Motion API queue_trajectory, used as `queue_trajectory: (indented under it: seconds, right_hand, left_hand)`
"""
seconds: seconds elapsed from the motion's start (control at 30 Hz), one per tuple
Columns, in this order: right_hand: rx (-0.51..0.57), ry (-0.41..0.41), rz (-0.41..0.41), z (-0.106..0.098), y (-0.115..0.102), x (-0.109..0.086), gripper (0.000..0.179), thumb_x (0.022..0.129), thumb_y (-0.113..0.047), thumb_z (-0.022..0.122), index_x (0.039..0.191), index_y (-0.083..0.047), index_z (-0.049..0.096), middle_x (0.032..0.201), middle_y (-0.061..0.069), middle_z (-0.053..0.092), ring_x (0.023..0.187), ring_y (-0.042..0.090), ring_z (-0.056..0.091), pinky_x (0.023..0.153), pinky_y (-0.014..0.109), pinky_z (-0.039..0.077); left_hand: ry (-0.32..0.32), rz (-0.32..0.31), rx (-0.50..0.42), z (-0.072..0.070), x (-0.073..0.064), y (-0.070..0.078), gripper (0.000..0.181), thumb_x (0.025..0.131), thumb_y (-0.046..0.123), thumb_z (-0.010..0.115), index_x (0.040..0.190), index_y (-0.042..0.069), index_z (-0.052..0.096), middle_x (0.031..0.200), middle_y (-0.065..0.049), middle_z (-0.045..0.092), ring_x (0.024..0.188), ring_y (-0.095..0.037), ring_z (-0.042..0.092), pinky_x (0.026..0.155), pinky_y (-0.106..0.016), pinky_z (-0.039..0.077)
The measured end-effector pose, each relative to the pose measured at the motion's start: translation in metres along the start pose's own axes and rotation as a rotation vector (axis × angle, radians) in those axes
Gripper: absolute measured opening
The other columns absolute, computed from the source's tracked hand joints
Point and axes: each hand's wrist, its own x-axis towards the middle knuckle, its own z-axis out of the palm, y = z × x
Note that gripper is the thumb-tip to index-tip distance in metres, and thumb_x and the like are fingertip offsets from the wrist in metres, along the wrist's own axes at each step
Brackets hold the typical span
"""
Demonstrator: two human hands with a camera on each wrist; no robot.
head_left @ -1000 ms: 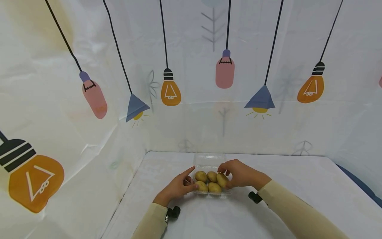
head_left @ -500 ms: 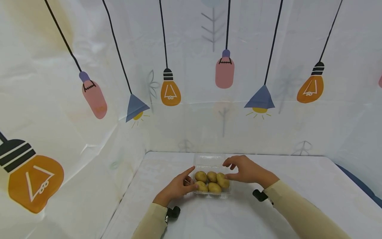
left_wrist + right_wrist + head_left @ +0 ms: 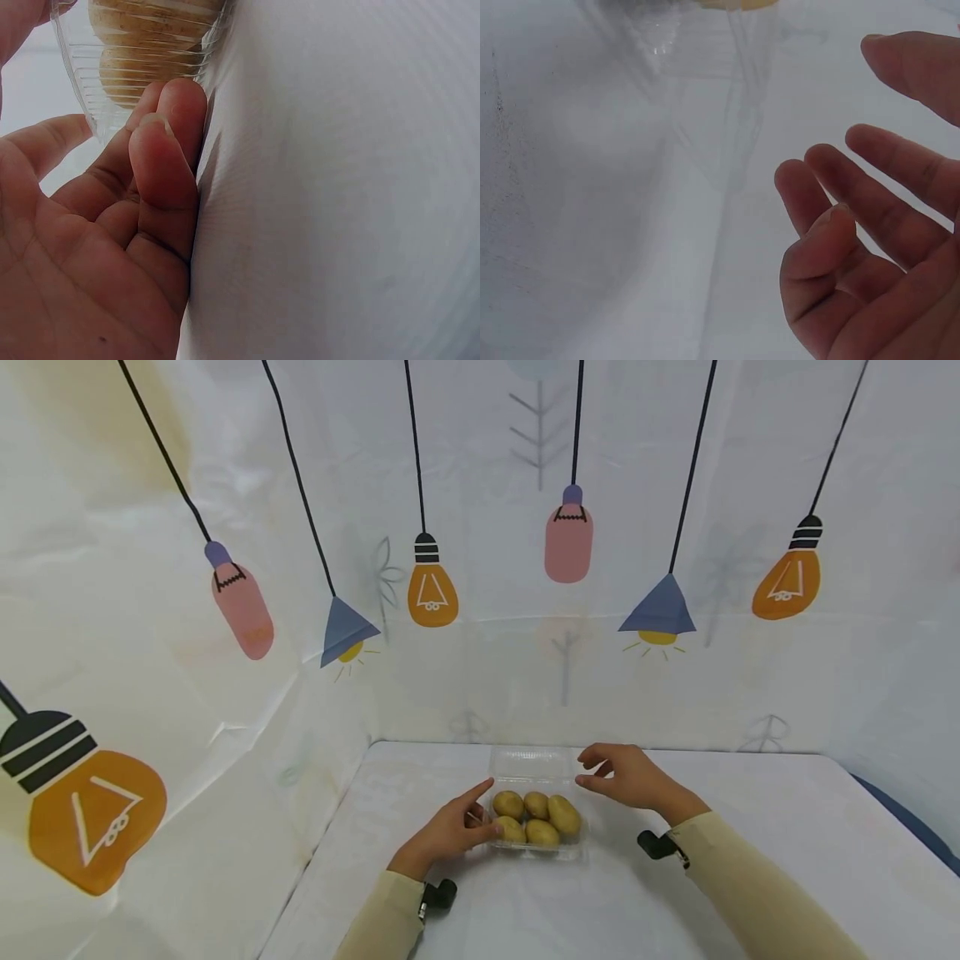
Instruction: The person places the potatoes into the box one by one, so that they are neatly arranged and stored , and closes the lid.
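A clear plastic container (image 3: 543, 852), its lid (image 3: 532, 763) folded back, sits on the table. Several yellowish potatoes lie inside; the rightmost potato (image 3: 564, 815) leans along the right side. My left hand (image 3: 442, 839) holds the container's left side, thumb over the rim. In the left wrist view, the other fingers of this left hand (image 3: 127, 195) curl against the ribbed wall, and potatoes (image 3: 150, 22) show through it. My right hand (image 3: 630, 781) hovers right of the container, holding nothing. The right wrist view shows this right hand (image 3: 877, 247) with bent, separated fingers, apart from the container (image 3: 712, 112).
The white-covered table (image 3: 720, 827) runs back to a wall sheet (image 3: 495, 677) printed with hanging lamps. Another printed sheet (image 3: 187, 718) closes off the left side. A dark blue strip (image 3: 907, 818) shows past the table's right edge.
My right hand has let go of the rightmost potato and moved up and right, off the container. The left hand has kept its place at the container's side.
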Motion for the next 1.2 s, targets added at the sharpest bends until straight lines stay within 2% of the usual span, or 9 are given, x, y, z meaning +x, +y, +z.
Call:
queue_trajectory:
  seconds: [0.23, 0.37, 0.53, 0.67, 0.97, 1.2]
  right_hand:
    - [0.074, 0.025, 0.144, 0.011, 0.019, 0.006, 0.049, 0.099, -0.041, 0.077, 0.130, -0.003, 0.069, 0.115, 0.006, 0.073, 0.104, 0.028, 0.070, 0.085, 0.044, 0.059]
    - [0.095, 0.034, 0.159, 0.018, 0.028, 0.007, 0.046, 0.102, -0.035, 0.073, 0.130, 0.002, 0.068, 0.110, 0.006, 0.074, 0.101, 0.028, 0.072, 0.082, 0.044, 0.059]
    - [0.206, -0.020, 0.182, 0.027, 0.032, 0.014, 0.036, 0.110, -0.021, 0.060, 0.133, 0.006, 0.064, 0.111, 0.011, 0.074, 0.090, 0.024, 0.074, 0.078, 0.041, 0.058]
    - [0.267, -0.044, 0.228, 0.030, 0.031, 0.017, 0.037, 0.112, -0.017, 0.054, 0.138, 0.009, 0.059, 0.114, 0.014, 0.074, 0.093, 0.027, 0.075, 0.077, 0.042, 0.059]
    - [0.245, -0.034, 0.252, 0.037, 0.022, 0.023, 0.044, 0.109, -0.016, 0.060, 0.142, 0.012, 0.055, 0.110, 0.012, 0.075, 0.085, 0.022, 0.074, 0.067, 0.037, 0.058]
    - [0.194, -0.012, 0.243, 0.042, 0.020, 0.025, 0.044, 0.106, -0.013, 0.063, 0.141, 0.013, 0.057, 0.107, 0.011, 0.075, 0.082, 0.019, 0.073, 0.067, 0.035, 0.057]
  left_hand:
    - [-0.003, -0.011, 0.008, 0.001, 0.000, 0.001, 0.090, 0.096, 0.048, 0.079, 0.168, 0.022, 0.032, 0.110, -0.001, 0.060, 0.090, -0.016, 0.061, 0.070, -0.031, 0.054]
    - [-0.007, -0.013, 0.015, 0.001, 0.000, 0.004, 0.091, 0.095, 0.050, 0.079, 0.168, 0.023, 0.032, 0.111, -0.001, 0.060, 0.091, -0.016, 0.062, 0.070, -0.031, 0.054]
    - [0.001, -0.018, 0.025, 0.001, -0.002, 0.004, 0.090, 0.096, 0.048, 0.079, 0.168, 0.021, 0.032, 0.111, -0.002, 0.060, 0.093, -0.017, 0.061, 0.072, -0.031, 0.054]
    - [0.001, -0.012, 0.014, 0.001, -0.001, 0.002, 0.090, 0.095, 0.047, 0.080, 0.168, 0.022, 0.033, 0.110, -0.002, 0.060, 0.092, -0.017, 0.061, 0.070, -0.031, 0.054]
    - [0.004, -0.017, 0.001, 0.001, 0.001, -0.001, 0.091, 0.094, 0.050, 0.080, 0.168, 0.023, 0.034, 0.109, 0.000, 0.061, 0.090, -0.016, 0.062, 0.071, -0.032, 0.055]
    - [0.002, 0.000, 0.016, 0.001, 0.002, -0.002, 0.090, 0.095, 0.049, 0.079, 0.168, 0.021, 0.033, 0.108, 0.000, 0.061, 0.089, -0.014, 0.063, 0.070, -0.031, 0.054]
